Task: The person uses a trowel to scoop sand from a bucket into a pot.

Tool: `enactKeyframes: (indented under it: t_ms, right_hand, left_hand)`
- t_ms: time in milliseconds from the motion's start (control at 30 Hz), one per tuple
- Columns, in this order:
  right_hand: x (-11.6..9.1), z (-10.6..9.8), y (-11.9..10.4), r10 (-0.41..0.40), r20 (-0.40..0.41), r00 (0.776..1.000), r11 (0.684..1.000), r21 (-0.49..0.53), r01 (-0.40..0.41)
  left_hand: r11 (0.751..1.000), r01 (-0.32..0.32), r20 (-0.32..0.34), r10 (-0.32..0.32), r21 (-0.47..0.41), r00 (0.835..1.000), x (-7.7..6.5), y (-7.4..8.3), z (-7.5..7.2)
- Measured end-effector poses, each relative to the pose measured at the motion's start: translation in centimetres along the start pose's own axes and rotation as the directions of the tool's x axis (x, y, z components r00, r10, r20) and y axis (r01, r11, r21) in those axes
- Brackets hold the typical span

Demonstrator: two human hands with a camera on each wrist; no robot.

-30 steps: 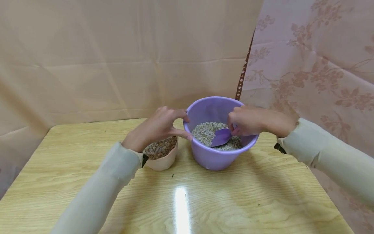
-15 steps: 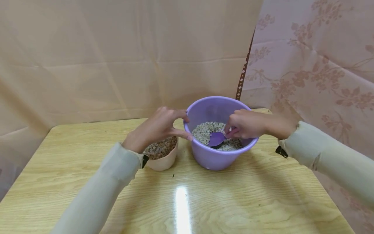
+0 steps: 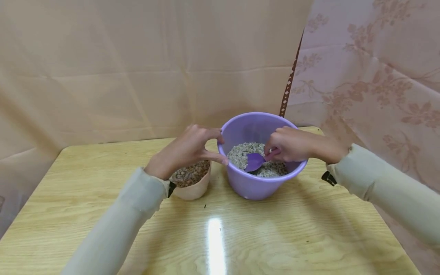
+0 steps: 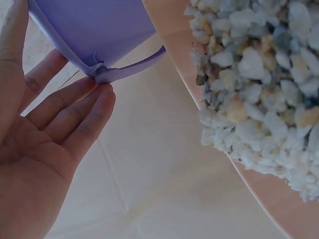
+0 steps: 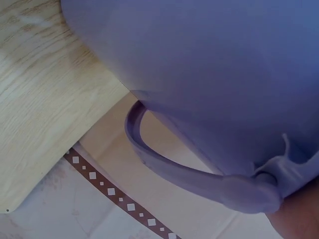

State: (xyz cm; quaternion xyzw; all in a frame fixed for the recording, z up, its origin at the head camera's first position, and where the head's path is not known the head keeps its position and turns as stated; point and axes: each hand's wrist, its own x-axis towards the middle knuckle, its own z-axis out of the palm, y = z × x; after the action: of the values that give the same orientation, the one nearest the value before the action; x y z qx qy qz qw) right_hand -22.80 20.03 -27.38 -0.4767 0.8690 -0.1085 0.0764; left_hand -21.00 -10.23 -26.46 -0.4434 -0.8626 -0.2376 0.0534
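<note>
A purple bucket (image 3: 260, 187) stands on the table, partly filled with pale gravel (image 3: 237, 154). My left hand (image 3: 189, 147) holds its left rim, thumb and index finger spread along the edge. In the left wrist view, more fingertips (image 4: 102, 97) touch beside the handle's pivot. Inside the bucket, my right hand (image 3: 292, 145) grips the pinkish-purple handle of a purple scoop (image 3: 255, 162), whose blade sits in the gravel. Under my left wrist is a peach-coloured pot (image 3: 194, 192), full of brownish gravel (image 3: 190, 175); part of it is hidden by the hand.
The wooden table (image 3: 154, 244) reaches to a beige curtain (image 3: 137, 76) behind and a floral cloth (image 3: 371, 84) at the right. In the right wrist view the bucket's bail handle (image 5: 174, 172) hangs at its far side. A small dark speck (image 3: 205, 206) lies before the pot.
My right hand has turned the scoop and moved its blade slightly left and deeper into the gravel. The left hand has kept its place on the rim.
</note>
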Motion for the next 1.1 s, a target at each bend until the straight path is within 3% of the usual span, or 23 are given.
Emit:
enactKeyframes:
  t_ms: [367, 800, 1100]
  right_hand:
    - [0.23, 0.06, 0.14, 0.004, -0.022, 1.000, 1.000, 0.012, -0.003]
    - [0.61, 0.52, 0.22, -0.051, -0.045, 0.998, 0.999, 0.010, 0.052]
    - [0.45, 0.35, 0.38, -0.016, -0.035, 0.999, 0.998, 0.054, 0.018]
  left_hand:
    - [1.000, 0.008, -0.013, -0.008, 0.008, 1.000, -0.32, -0.07, -0.13]
    - [1.000, 0.016, -0.008, -0.016, 0.018, 1.000, -0.31, -0.29, -0.09]
    - [0.999, 0.025, 0.001, -0.025, 0.021, 1.000, -0.45, -0.27, 0.08]
